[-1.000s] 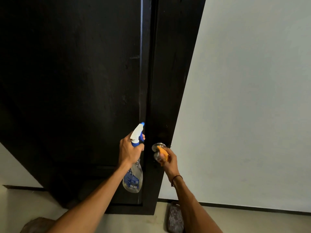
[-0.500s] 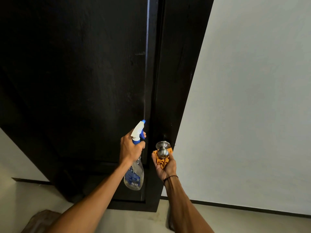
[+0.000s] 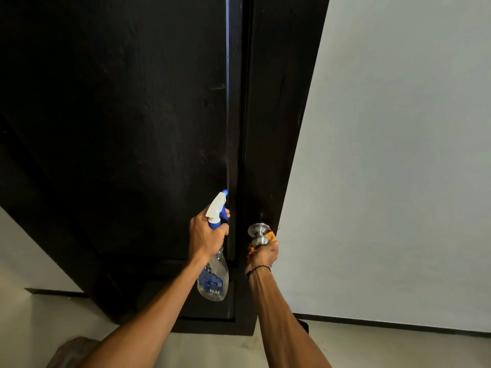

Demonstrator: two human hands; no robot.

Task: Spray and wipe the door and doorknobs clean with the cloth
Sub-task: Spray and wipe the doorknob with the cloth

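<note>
A tall black door (image 3: 132, 128) fills the left and centre. A silver doorknob (image 3: 258, 235) sticks out near its right edge. My right hand (image 3: 263, 254) holds an orange cloth (image 3: 271, 236) against the knob's underside and right side, fingers curled round it. My left hand (image 3: 206, 235) grips the neck of a clear spray bottle (image 3: 214, 277) with a white and blue trigger head, nozzle pointing up at the door just left of the knob.
A pale grey wall (image 3: 398, 181) lies to the right of the door, with a dark skirting strip (image 3: 385, 324) along the floor. The floor (image 3: 398, 349) is light. A dark stone-like object (image 3: 66, 351) sits at the bottom left.
My right hand has turned the cloth round the knob, from covering its front to cupping it from below and then its right side. The left hand with the bottle stayed in place.
</note>
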